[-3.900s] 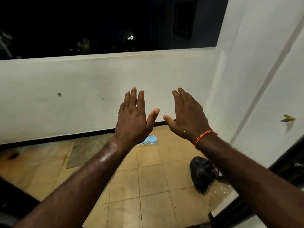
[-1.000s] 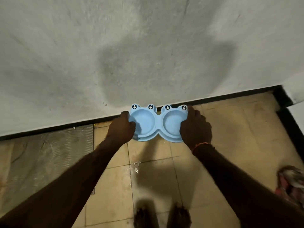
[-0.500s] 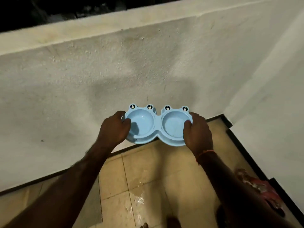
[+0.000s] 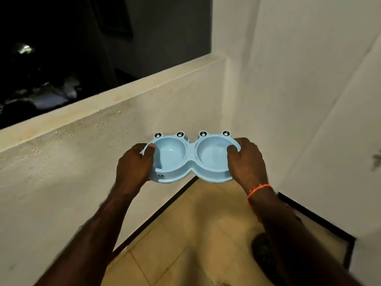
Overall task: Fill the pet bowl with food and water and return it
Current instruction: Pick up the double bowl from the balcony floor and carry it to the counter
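Pale blue pet bowl (image 4: 190,159) with white-and-black frog eyes along the far rim and a small dark round mark on the near side; orange thread band (image 4: 259,189) at the right wrist; cream rough-textured parapet wall (image 4: 82,153); tan floor tiles (image 4: 185,234) edged by black skirting (image 4: 165,205).

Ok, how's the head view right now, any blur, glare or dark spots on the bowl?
Head view: the bowl is evenly lit, sharp, no glare; both cups look empty. Left hand and right hand grip its ends, fairly sharp. Forearms slightly soft; the opening above the wall is near black; wide-angle bends wall lines.
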